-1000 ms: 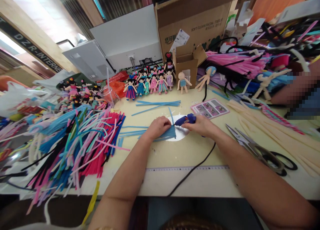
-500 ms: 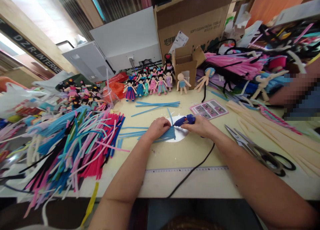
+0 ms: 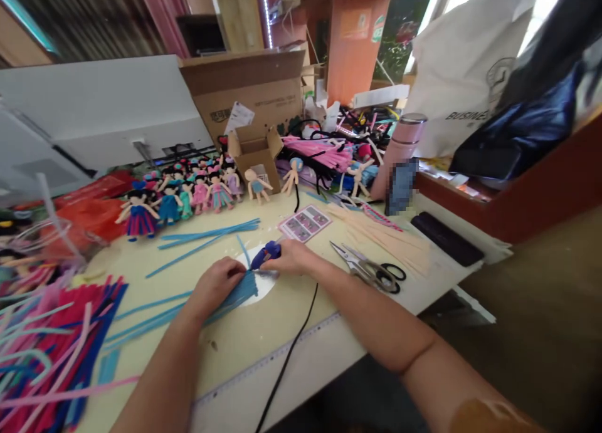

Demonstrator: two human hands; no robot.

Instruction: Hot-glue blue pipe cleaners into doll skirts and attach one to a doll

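My left hand [image 3: 217,285] presses down on a row of blue pipe cleaners [image 3: 237,290] lying over a white round pad [image 3: 264,284] on the pale yellow table [image 3: 249,333]; its fingers are curled over them. My right hand [image 3: 292,259] grips a small blue glue gun [image 3: 266,254], nozzle pointing left at the blue row. The gun's black cord [image 3: 291,348] runs toward the table's front edge.
Loose blue pipe cleaners [image 3: 207,235] lie behind my hands. Small dolls [image 3: 179,198] stand in a row at the back. Scissors [image 3: 369,271] lie right of my right hand, a printed card [image 3: 305,222] behind it. A pile of coloured pipe cleaners [image 3: 42,345] fills the left. Cardboard boxes [image 3: 249,107] stand behind.
The head camera has swung to the right, so the table's right end and the floor now show. Both hands stay at the blue row with the glue gun.
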